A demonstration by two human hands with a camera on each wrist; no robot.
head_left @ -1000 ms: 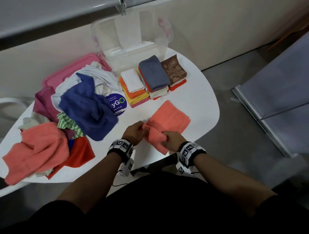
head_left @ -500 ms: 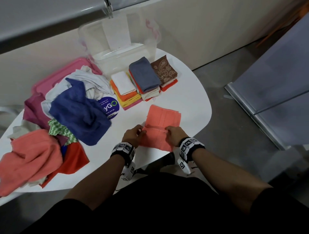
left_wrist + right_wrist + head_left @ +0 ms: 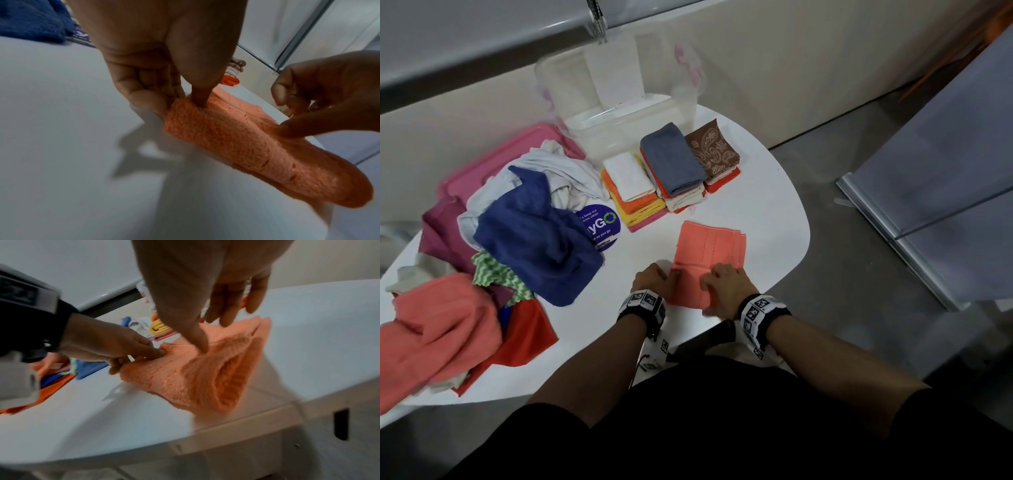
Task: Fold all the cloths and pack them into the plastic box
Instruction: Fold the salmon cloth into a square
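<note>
A salmon cloth (image 3: 710, 250) lies partly folded on the white table (image 3: 774, 192), close to its front edge. Its near part is doubled over into a thick fold (image 3: 236, 146). My left hand (image 3: 654, 279) pinches the fold's left corner, thumb pressed in from above (image 3: 199, 99). My right hand (image 3: 726, 284) rests on the fold's right part, thumb tip pressing the edge (image 3: 203, 347) and fingers loose above the cloth (image 3: 226, 316). The clear plastic box (image 3: 619, 113) stands at the table's far edge. No cloth shows inside it.
Three stacks of folded cloths sit in front of the box: white-topped (image 3: 631, 176), grey-blue-topped (image 3: 671, 161), brown paisley-topped (image 3: 710, 150). A heap of unfolded cloths (image 3: 534, 233) covers the table's left half, over a pink lid (image 3: 479, 168). A round sticker (image 3: 601, 222) lies beside it.
The near end of the salmon cloth, held up in both hands a second ago, has been laid over onto the rest. The cloth now lies squarer to me.
</note>
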